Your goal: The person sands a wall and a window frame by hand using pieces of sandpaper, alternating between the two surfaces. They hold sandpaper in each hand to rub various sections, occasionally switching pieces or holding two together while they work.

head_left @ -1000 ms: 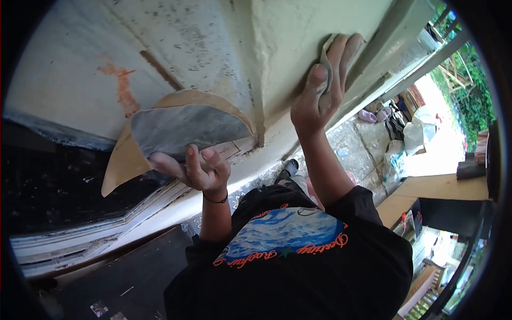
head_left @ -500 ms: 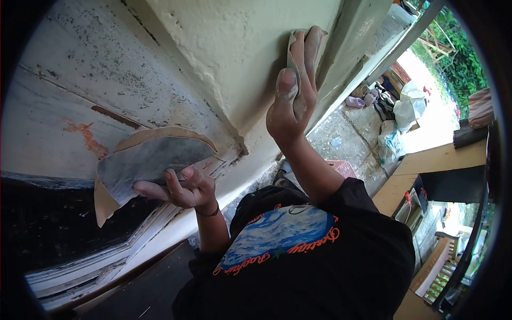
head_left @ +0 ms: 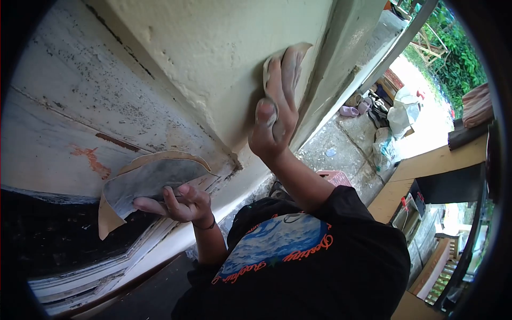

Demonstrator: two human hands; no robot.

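My left hand [head_left: 178, 205] holds a large curled sheet of sandpaper [head_left: 152, 178], grey on the inner face and tan along its bent edges. The fingers are bent at the sheet's near side, partly hidden by one another. Higher up, my right hand [head_left: 277, 114] presses a small folded piece of sandpaper [head_left: 267, 74] against the cream-painted wall [head_left: 218, 58]. Its thumb lies at the near side, and the paper's edges show around the fingers. Pale dust coats the fingers of both hands.
A worn whitish wooden surface [head_left: 80, 101] with flaking paint runs along the left, above a dark opening [head_left: 64, 234]. Shoes [head_left: 357, 108], plastic bags [head_left: 404, 114] and a pink crate [head_left: 336, 178] stand on the floor. A wooden cabinet [head_left: 421, 165] is at right.
My right hand has slid down and left along the wall with the folded sandpaper. The left hand keeps its grip on the sheet. The view has shifted slightly.
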